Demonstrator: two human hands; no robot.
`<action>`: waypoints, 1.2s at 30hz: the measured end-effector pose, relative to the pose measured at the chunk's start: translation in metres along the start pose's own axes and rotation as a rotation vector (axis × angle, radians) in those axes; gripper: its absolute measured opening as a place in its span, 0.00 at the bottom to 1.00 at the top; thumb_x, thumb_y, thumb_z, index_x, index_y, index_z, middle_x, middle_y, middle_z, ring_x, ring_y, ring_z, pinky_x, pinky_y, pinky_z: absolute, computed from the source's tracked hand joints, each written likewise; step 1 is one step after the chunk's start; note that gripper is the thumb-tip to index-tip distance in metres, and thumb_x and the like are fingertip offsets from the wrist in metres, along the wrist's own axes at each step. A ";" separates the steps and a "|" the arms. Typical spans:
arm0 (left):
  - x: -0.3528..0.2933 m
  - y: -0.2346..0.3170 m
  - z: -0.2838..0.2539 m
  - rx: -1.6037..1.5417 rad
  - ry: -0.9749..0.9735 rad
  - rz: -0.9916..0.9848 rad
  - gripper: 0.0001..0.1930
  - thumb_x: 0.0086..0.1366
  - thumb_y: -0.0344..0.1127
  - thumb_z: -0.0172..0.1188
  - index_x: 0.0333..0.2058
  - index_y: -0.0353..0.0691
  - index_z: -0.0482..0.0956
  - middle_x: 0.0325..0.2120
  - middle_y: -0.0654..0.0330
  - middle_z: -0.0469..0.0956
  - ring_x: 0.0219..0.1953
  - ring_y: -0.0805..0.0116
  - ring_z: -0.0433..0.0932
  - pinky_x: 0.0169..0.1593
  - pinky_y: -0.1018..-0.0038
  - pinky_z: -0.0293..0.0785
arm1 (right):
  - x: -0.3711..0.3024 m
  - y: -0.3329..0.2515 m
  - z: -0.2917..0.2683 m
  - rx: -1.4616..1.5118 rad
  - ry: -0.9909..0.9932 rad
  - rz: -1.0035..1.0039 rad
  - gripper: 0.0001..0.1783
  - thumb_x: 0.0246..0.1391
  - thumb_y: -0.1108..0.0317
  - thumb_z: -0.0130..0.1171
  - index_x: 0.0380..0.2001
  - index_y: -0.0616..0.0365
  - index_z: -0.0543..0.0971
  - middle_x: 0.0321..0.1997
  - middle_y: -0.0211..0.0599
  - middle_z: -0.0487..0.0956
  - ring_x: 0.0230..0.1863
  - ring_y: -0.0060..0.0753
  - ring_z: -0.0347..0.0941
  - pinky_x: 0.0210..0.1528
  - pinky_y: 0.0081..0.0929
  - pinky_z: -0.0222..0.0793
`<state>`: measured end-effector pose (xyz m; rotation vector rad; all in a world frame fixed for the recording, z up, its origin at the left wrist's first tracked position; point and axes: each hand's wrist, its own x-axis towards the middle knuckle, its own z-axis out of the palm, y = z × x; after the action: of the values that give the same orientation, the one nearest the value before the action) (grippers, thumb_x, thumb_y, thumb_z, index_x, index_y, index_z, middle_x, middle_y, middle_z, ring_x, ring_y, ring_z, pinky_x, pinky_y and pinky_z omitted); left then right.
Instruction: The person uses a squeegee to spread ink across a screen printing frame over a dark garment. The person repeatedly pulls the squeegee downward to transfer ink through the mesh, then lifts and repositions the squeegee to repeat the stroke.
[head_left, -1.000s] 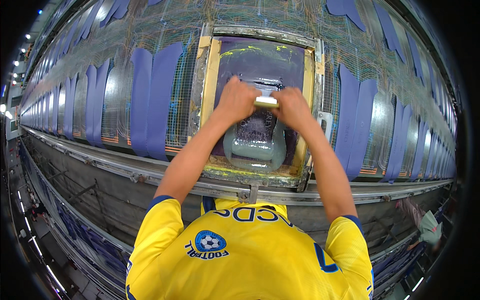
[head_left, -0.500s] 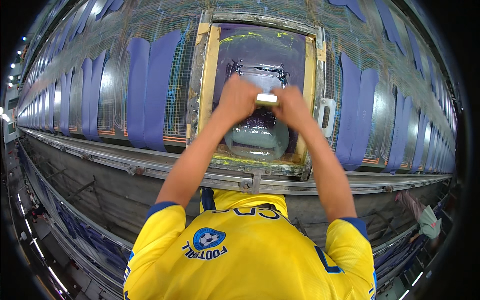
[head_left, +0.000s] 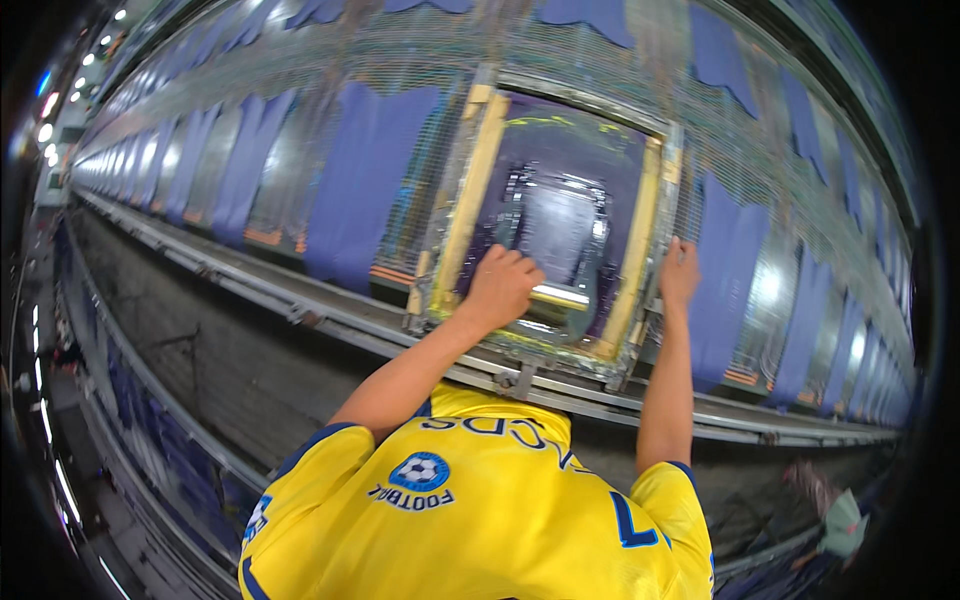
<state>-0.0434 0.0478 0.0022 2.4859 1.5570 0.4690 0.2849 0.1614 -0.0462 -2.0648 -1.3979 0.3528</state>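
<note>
In front of me lies a screen-printing frame (head_left: 582, 100) with a worn metal rim, yellow strips inside it and a dark purple mesh (head_left: 610, 160). Wet, glossy ink (head_left: 565, 225) covers the mesh's middle. My left hand (head_left: 502, 288) is closed on the left end of a squeegee (head_left: 562, 296), whose pale bar crosses the near part of the mesh. At the frame's right side, my right hand (head_left: 680, 272) is closed around the side handle, which the fingers mostly hide.
Purple fabric pieces (head_left: 370, 180) lie in rows on the long table, left and right of the frame. A metal rail (head_left: 760, 428) runs along its near edge. At the lower right, a person (head_left: 840, 525) is partly visible beyond the aisle.
My right hand has left the squeegee and moved right to the frame's handle. My left hand still holds the squeegee, now nearer the frame's near edge. The whole view has tilted.
</note>
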 end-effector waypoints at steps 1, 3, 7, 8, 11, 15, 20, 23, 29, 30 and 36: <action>0.004 0.001 0.004 -0.015 0.020 0.017 0.16 0.43 0.31 0.70 0.35 0.48 0.82 0.34 0.66 0.80 0.41 0.64 0.77 0.48 0.64 0.65 | 0.006 0.011 -0.002 -0.002 0.020 -0.085 0.17 0.64 0.52 0.59 0.37 0.57 0.79 0.37 0.52 0.82 0.38 0.57 0.78 0.43 0.46 0.71; 0.006 -0.005 0.016 0.004 0.042 0.040 0.16 0.43 0.31 0.70 0.35 0.48 0.82 0.34 0.66 0.79 0.41 0.64 0.77 0.48 0.65 0.65 | 0.006 0.016 -0.004 0.031 -0.002 -0.079 0.17 0.63 0.53 0.60 0.35 0.58 0.79 0.34 0.46 0.82 0.33 0.48 0.76 0.41 0.41 0.70; 0.008 0.036 0.026 -0.083 0.034 0.033 0.16 0.43 0.31 0.69 0.35 0.49 0.83 0.34 0.67 0.80 0.41 0.65 0.77 0.49 0.65 0.65 | 0.006 0.021 -0.066 0.042 -0.030 0.032 0.16 0.63 0.55 0.60 0.33 0.57 0.79 0.31 0.38 0.81 0.30 0.35 0.72 0.37 0.36 0.68; 0.009 0.044 0.027 -0.095 0.054 0.028 0.17 0.43 0.31 0.69 0.36 0.49 0.83 0.34 0.67 0.80 0.41 0.66 0.77 0.49 0.65 0.65 | 0.006 0.019 -0.074 0.039 -0.010 0.009 0.15 0.64 0.55 0.60 0.33 0.57 0.79 0.31 0.37 0.81 0.30 0.32 0.72 0.36 0.35 0.68; 0.023 0.044 0.010 -0.076 0.049 0.013 0.17 0.43 0.31 0.69 0.36 0.49 0.84 0.36 0.68 0.81 0.42 0.65 0.77 0.50 0.65 0.66 | 0.008 0.018 -0.073 0.140 0.090 -0.138 0.13 0.63 0.57 0.60 0.33 0.56 0.79 0.29 0.38 0.80 0.30 0.33 0.72 0.35 0.36 0.68; 0.011 0.001 -0.039 -0.053 0.074 0.046 0.15 0.43 0.33 0.70 0.34 0.48 0.84 0.34 0.67 0.83 0.38 0.64 0.78 0.46 0.63 0.67 | -0.016 -0.026 -0.026 0.212 0.059 -0.110 0.11 0.62 0.61 0.59 0.36 0.59 0.79 0.39 0.48 0.82 0.41 0.53 0.79 0.45 0.42 0.72; 0.038 0.093 0.034 -0.117 0.046 -0.029 0.11 0.46 0.36 0.75 0.30 0.49 0.84 0.30 0.67 0.82 0.35 0.64 0.78 0.43 0.64 0.66 | 0.020 0.062 -0.069 0.349 -0.038 -0.078 0.12 0.61 0.61 0.59 0.36 0.60 0.77 0.32 0.55 0.81 0.34 0.63 0.78 0.38 0.48 0.71; 0.054 0.093 0.038 -0.097 0.054 0.021 0.12 0.45 0.34 0.74 0.31 0.48 0.84 0.31 0.67 0.83 0.34 0.64 0.78 0.43 0.64 0.65 | 0.030 0.074 -0.069 0.422 -0.015 -0.031 0.15 0.61 0.56 0.61 0.33 0.59 0.76 0.21 0.49 0.77 0.23 0.48 0.75 0.29 0.42 0.67; 0.008 0.090 0.030 -0.106 -0.090 0.032 0.16 0.41 0.29 0.72 0.32 0.47 0.83 0.32 0.68 0.82 0.34 0.64 0.77 0.43 0.65 0.65 | 0.038 0.073 -0.041 0.410 0.001 0.008 0.15 0.60 0.58 0.61 0.32 0.60 0.76 0.20 0.48 0.77 0.21 0.46 0.75 0.29 0.41 0.67; 0.001 0.086 0.030 -0.122 -0.100 0.037 0.16 0.41 0.30 0.72 0.32 0.48 0.83 0.32 0.68 0.82 0.34 0.64 0.77 0.43 0.65 0.65 | 0.039 0.073 -0.034 0.404 0.003 -0.004 0.15 0.60 0.58 0.61 0.32 0.60 0.76 0.20 0.48 0.78 0.22 0.47 0.75 0.29 0.41 0.67; 0.026 0.045 0.023 -0.050 -0.174 0.086 0.15 0.43 0.33 0.74 0.33 0.48 0.82 0.31 0.66 0.81 0.35 0.63 0.77 0.46 0.63 0.66 | 0.046 0.049 -0.025 0.223 -0.103 -0.011 0.12 0.61 0.61 0.59 0.34 0.60 0.77 0.28 0.53 0.81 0.33 0.59 0.79 0.35 0.49 0.70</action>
<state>0.0128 0.0516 -0.0008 2.4890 1.3613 0.2908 0.3533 0.1825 -0.0517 -1.8796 -1.3625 0.5896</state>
